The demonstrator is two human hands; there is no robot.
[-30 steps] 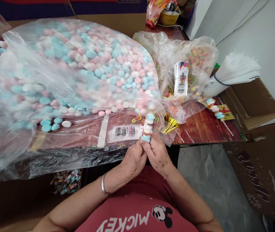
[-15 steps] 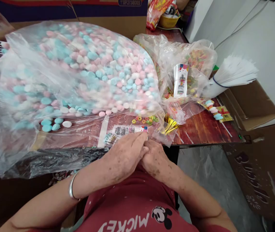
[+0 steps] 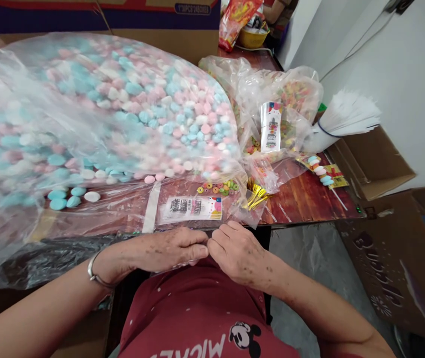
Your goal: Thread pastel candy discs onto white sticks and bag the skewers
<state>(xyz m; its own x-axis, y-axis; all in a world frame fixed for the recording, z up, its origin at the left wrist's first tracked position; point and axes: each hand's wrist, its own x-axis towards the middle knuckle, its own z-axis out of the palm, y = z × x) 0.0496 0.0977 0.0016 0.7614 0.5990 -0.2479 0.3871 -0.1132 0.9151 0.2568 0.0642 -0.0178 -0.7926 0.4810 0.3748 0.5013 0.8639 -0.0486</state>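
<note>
My left hand [image 3: 167, 250] is at the table's front edge, thumb and fingers pressed together, with a sliver of clear shiny plastic showing beneath it. Fingers curled, my right hand [image 3: 239, 254] meets its fingertips in front of my shirt. What the two hands pinch is hidden. Just beyond them lies a stack of printed clear packets [image 3: 192, 208]. Small colourful candy rings [image 3: 218, 188] and gold twist ties [image 3: 258, 195] sit behind it. A big clear bag [image 3: 123, 107] of pink, white and blue candies fills the left, with several blue candies [image 3: 58, 204] near its mouth.
At right stand a cup of white sticks [image 3: 347, 119], a finished candy skewer [image 3: 320, 170] and cardboard boxes [image 3: 380, 258]. A bag of candy rings [image 3: 298, 94] bears another packet stack [image 3: 271, 127]. A yellow basket [image 3: 253, 39] and part of a person's arm [image 3: 275, 11] are behind.
My left hand has come down and left, off the packet stack, which now shows fully. The hands were overlapped and now meet at the fingertips. The view has shifted slightly.
</note>
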